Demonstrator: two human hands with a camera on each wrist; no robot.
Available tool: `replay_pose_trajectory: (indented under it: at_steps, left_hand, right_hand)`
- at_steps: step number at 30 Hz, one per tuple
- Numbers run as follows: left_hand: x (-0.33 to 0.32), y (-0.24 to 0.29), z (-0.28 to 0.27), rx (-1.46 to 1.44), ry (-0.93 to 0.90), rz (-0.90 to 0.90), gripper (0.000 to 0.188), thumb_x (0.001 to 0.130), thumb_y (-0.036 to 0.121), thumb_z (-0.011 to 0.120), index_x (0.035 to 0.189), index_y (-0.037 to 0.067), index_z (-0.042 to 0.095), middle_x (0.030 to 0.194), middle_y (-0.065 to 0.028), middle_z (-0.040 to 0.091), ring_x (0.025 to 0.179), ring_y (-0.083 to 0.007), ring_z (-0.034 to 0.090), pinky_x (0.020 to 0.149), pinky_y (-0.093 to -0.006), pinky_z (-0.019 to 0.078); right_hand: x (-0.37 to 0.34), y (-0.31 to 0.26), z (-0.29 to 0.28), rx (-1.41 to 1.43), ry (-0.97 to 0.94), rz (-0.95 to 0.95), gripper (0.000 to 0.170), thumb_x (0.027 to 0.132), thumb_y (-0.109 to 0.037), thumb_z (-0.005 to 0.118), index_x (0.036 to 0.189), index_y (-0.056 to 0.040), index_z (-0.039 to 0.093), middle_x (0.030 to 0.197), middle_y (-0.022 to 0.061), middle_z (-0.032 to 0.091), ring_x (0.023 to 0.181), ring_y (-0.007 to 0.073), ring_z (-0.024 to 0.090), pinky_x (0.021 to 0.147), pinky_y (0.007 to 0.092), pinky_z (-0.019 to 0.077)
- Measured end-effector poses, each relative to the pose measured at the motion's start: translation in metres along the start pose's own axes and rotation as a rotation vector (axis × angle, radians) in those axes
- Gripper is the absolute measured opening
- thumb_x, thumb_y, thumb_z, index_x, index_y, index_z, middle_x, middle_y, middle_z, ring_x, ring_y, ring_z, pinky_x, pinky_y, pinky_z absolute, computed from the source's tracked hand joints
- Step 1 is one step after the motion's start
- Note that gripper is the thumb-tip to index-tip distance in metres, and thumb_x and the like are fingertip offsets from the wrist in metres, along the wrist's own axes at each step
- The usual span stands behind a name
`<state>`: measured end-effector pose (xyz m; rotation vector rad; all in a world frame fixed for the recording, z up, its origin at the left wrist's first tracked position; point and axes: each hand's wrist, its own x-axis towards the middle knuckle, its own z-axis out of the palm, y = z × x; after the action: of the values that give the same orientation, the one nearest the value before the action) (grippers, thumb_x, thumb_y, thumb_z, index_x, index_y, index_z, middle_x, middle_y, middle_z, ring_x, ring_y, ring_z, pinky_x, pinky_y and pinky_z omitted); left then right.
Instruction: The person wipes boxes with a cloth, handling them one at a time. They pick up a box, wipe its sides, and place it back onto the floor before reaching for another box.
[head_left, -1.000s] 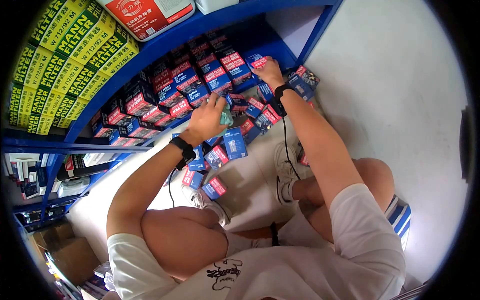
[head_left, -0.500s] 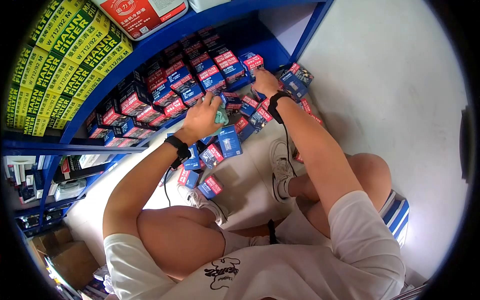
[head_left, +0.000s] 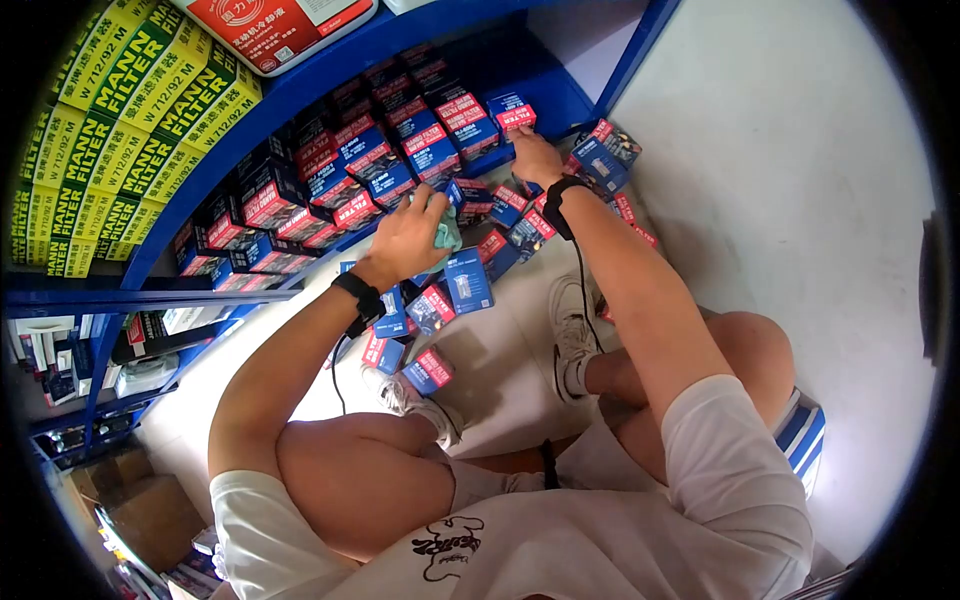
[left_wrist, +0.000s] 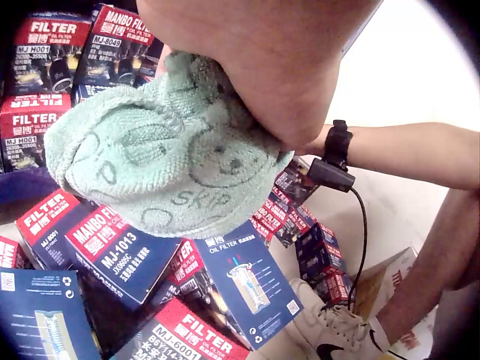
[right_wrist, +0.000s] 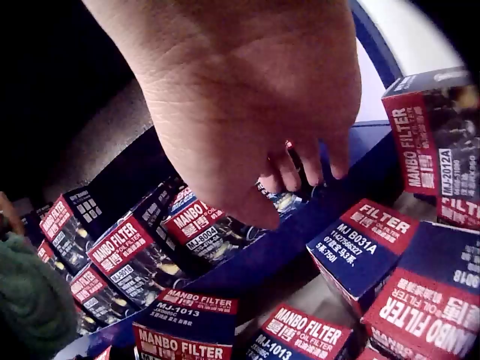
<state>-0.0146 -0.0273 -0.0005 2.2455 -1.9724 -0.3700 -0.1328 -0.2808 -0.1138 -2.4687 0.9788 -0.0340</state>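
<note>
My left hand [head_left: 402, 242] holds a light green cloth [left_wrist: 157, 161], its fingers bent over it near the shelf's front edge. The cloth hangs below the palm in the left wrist view, with a drawn face and letters on it. At the right end of the low shelf, my right hand [head_left: 537, 162] reaches forward with extended fingers touching the front of a blue and red filter box [head_left: 511, 111]. That box stands beside a row of similar boxes [head_left: 462, 122]. In the right wrist view the hand [right_wrist: 255, 105] hides most of it.
Several loose filter boxes [head_left: 468, 280] lie on the tiled floor below the blue shelf [head_left: 560, 85]. More boxes [head_left: 605, 160] are piled by the white wall [head_left: 780, 180] at right. Yellow-green filter boxes [head_left: 130, 120] and a white jug [head_left: 280, 35] occupy the upper shelf.
The right hand has gone from gripping the filter box at the shelf's right end to touching its front with extended fingers. The left hand still holds the cloth in nearly the same place.
</note>
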Motion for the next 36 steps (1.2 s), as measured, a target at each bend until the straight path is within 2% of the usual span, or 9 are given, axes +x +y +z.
replay_pose_trajectory:
  at_steps: [2,8,14,21,26,29,33,35,36]
  left_hand:
    - [0.001,-0.001,0.002,-0.001,0.01,0.009,0.063,0.071,0.026,0.084,0.122,0.009,0.05,0.118,-0.0156,0.05,0.108,-0.0407,0.061,0.084,-0.0492,0.0565]
    - [0.002,0.001,0.004,-0.013,0.005,0.002,0.064,0.071,0.025,0.084,0.122,0.009,0.05,0.118,-0.0154,0.05,0.107,-0.0406,0.061,0.084,-0.0489,0.0564]
    - [0.004,-0.001,0.006,-0.005,0.004,0.004,0.063,0.071,0.024,0.084,0.122,0.009,0.05,0.118,-0.0156,0.05,0.106,-0.0404,0.061,0.084,-0.0486,0.0565]
    - [0.006,-0.005,0.005,-0.019,0.003,0.005,0.066,0.069,0.022,0.084,0.122,0.008,0.048,0.124,-0.0171,0.05,0.107,-0.0411,0.061,0.083,-0.0499,0.0567]
    - [0.01,-0.005,0.003,0.001,0.022,0.022,0.066,0.068,0.022,0.084,0.122,0.008,0.048,0.126,-0.0183,0.049,0.108,-0.0422,0.061,0.081,-0.0493,0.0572]
    - [0.009,-0.005,0.002,-0.011,0.116,0.076,0.065,0.069,0.022,0.083,0.122,0.007,0.048,0.126,-0.0187,0.049,0.106,-0.0426,0.062,0.079,-0.0496,0.0575]
    - [0.005,-0.007,0.0,-0.014,0.14,0.107,0.063,0.071,0.024,0.081,0.122,0.007,0.048,0.125,-0.0194,0.05,0.105,-0.0424,0.062,0.078,-0.0499,0.0579]
    - [0.001,-0.004,-0.007,-0.016,0.147,0.109,0.065,0.071,0.025,0.081,0.123,0.007,0.048,0.126,-0.0196,0.05,0.106,-0.042,0.062,0.077,-0.0501,0.058]
    - [0.0,-0.003,-0.01,-0.027,0.149,0.091,0.064,0.07,0.023,0.081,0.123,0.007,0.048,0.123,-0.0183,0.05,0.106,-0.0413,0.061,0.081,-0.0497,0.0558]
  right_hand:
    - [-0.001,-0.003,-0.007,-0.003,-0.093,0.017,0.063,0.085,-0.007,0.058,0.147,-0.0078,0.044,0.155,0.0144,0.04,0.138,0.0337,0.046,0.112,0.0428,0.043]
    - [0.007,-0.006,-0.003,0.057,-0.118,0.06,0.062,0.086,-0.005,0.058,0.146,-0.0077,0.045,0.159,0.0135,0.034,0.14,0.0349,0.044,0.112,0.0442,0.0421]
    - [0.015,0.005,0.014,-0.002,-0.021,-0.029,0.054,0.086,-0.008,0.061,0.139,-0.0075,0.052,0.153,0.0146,0.039,0.141,0.0363,0.041,0.111,0.0465,0.043]
    - [0.012,-0.002,-0.002,-0.027,-0.082,0.003,0.05,0.085,-0.012,0.064,0.134,-0.0064,0.055,0.151,0.0162,0.04,0.139,0.038,0.042,0.109,0.0476,0.0445]
    - [0.015,0.008,-0.019,-0.039,-0.165,0.011,0.036,0.084,-0.016,0.063,0.117,-0.0025,0.067,0.126,0.0237,0.063,0.118,0.0411,0.061,0.097,0.0492,0.0518]
    - [0.009,0.016,-0.022,-0.071,-0.09,0.04,0.033,0.083,-0.018,0.063,0.109,-0.0009,0.07,0.117,0.0267,0.067,0.11,0.042,0.065,0.094,0.0506,0.0529]
    - [-0.003,0.023,-0.033,-0.115,-0.184,0.057,0.034,0.08,-0.018,0.063,0.108,0.0006,0.071,0.117,0.0279,0.067,0.11,0.0422,0.065,0.094,0.0491,0.053]
    - [-0.024,0.006,-0.056,-0.021,-0.318,0.182,0.018,0.072,-0.01,0.067,0.086,0.0006,0.071,0.09,0.0245,0.071,0.083,0.0399,0.071,0.076,0.0452,0.0558]
    - [-0.028,0.003,-0.059,-0.059,-0.337,0.207,0.021,0.072,-0.01,0.066,0.088,0.003,0.071,0.092,0.0263,0.071,0.08,0.0409,0.071,0.074,0.046,0.0556]
